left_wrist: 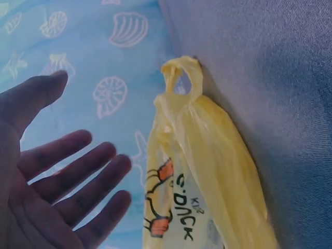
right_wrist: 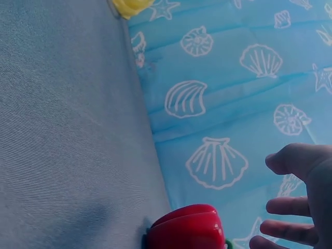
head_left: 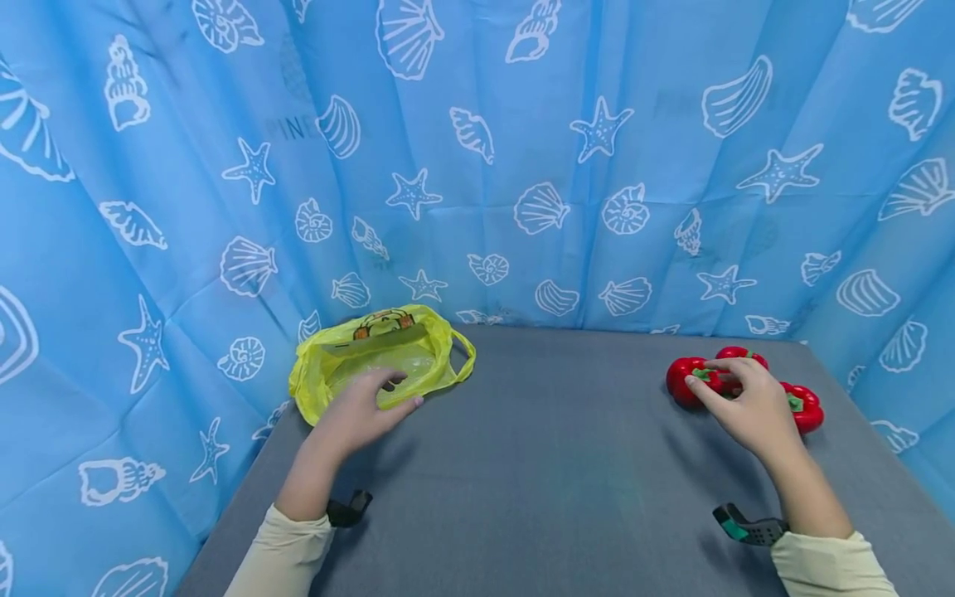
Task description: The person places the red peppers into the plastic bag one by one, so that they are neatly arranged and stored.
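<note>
A yellow plastic bag [head_left: 309,377] with loop handles lies at the table's back left, its mouth spread wide. My left hand [head_left: 361,417] hovers over the near side of the bag, fingers apart and holding nothing. In the left wrist view the bag [left_wrist: 218,171] shows dark print and orange marks, with the left hand [left_wrist: 62,181] beside it. Several red bell peppers [head_left: 686,382] with green stems sit together at the right. Above them is my right hand [head_left: 757,410], its fingers relaxed and partly covering them. The right wrist view shows one pepper [right_wrist: 187,231] apart from the right hand [right_wrist: 306,192].
A grey cloth covers the table [head_left: 522,448]. A blue curtain [head_left: 485,232] with white shell and starfish prints hangs along the back and sides. Each wrist wears a dark strap mount, such as the right one [head_left: 753,529].
</note>
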The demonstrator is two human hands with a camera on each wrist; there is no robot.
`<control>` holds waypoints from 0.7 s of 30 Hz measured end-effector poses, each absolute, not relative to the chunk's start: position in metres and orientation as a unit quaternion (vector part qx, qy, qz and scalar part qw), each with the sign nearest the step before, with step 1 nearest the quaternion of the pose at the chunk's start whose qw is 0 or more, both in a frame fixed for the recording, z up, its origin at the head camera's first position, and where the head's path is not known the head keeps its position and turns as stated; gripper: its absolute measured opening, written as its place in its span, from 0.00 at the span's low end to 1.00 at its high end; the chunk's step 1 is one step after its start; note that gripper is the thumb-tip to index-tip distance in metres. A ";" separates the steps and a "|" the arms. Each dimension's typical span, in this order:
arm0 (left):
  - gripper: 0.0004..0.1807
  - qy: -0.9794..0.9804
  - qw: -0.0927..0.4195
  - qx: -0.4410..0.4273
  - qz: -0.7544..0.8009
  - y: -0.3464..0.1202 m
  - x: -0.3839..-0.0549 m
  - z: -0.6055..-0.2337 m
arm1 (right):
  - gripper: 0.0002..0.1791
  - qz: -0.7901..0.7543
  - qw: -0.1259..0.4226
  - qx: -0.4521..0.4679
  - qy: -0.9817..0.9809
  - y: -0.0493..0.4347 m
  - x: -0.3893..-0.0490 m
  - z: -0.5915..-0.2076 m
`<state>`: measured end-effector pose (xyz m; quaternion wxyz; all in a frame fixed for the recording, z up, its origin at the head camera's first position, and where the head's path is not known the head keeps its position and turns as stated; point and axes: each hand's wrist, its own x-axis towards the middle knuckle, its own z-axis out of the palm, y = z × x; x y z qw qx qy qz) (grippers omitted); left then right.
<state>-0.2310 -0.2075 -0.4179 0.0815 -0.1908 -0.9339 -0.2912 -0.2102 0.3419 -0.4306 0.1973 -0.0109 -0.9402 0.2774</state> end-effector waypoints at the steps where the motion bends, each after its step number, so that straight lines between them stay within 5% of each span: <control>1: 0.27 -0.933 0.095 -0.187 -0.293 -0.209 -0.231 -0.418 | 0.33 0.279 0.197 -0.014 -0.940 0.342 -0.210 -0.432; 15: 0.27 -0.908 0.246 -0.095 -0.327 -0.247 -0.248 -0.423 | 0.38 0.313 0.186 -0.058 -0.929 0.350 -0.214 -0.453; 21: 0.31 -0.904 0.267 -0.032 -0.334 -0.272 -0.260 -0.428 | 0.40 0.305 0.177 -0.060 -0.934 0.353 -0.215 -0.458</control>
